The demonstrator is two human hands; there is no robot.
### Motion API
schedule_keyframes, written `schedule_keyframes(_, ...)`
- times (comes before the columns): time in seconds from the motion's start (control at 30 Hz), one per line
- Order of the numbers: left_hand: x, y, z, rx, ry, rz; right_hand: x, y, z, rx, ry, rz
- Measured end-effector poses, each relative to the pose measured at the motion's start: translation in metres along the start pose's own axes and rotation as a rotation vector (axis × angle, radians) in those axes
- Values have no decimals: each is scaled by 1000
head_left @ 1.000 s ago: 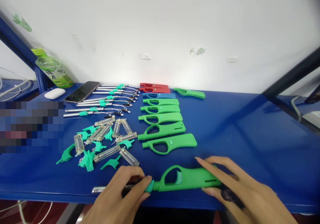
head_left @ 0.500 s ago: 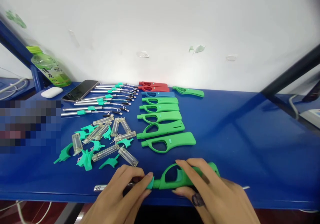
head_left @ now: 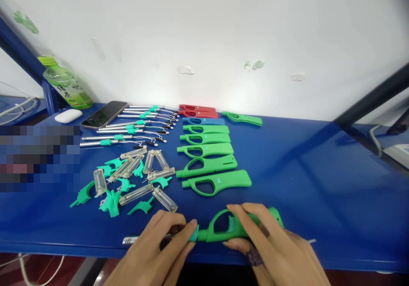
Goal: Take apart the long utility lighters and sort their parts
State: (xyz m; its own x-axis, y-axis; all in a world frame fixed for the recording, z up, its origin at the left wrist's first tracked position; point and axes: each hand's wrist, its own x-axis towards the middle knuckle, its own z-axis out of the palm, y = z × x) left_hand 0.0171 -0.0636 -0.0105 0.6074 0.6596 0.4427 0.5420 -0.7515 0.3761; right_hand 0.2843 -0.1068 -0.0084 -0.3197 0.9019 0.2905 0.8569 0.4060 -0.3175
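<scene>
At the table's front edge my right hand (head_left: 268,239) is closed around a green lighter body (head_left: 220,231), which has a finger loop and a teal trigger inside it. My left hand (head_left: 166,243) pinches a metal lighter tube (head_left: 130,240) by its teal collar (head_left: 194,233). The collar sits against the neck of the green body; whether the two are joined I cannot tell. Fingers cover the tube's middle and much of the body's handle. A thin pale piece (head_left: 312,241) shows beyond my right hand.
Green, blue and red lighter bodies (head_left: 220,182) lie in a column ahead. To the left are teal triggers (head_left: 143,206), clear fuel tanks (head_left: 136,195) and a row of metal tubes with wires (head_left: 105,142). A phone (head_left: 105,114), white case (head_left: 68,116) and bottle (head_left: 67,83) stand behind.
The whole view has shifted slightly, so things appear a little further right. Both hands keep the same hold on the tube and the green body.
</scene>
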Motion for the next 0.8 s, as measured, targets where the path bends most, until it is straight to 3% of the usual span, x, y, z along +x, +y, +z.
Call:
schedule_keyframes(0.53,3,1,-3,21,-6,14,-2,3,2,-122,17,-52)
schedule_keyframes(0.8,-1,-2,3,48,-20,6,14,-10,-1,-357,92,-94)
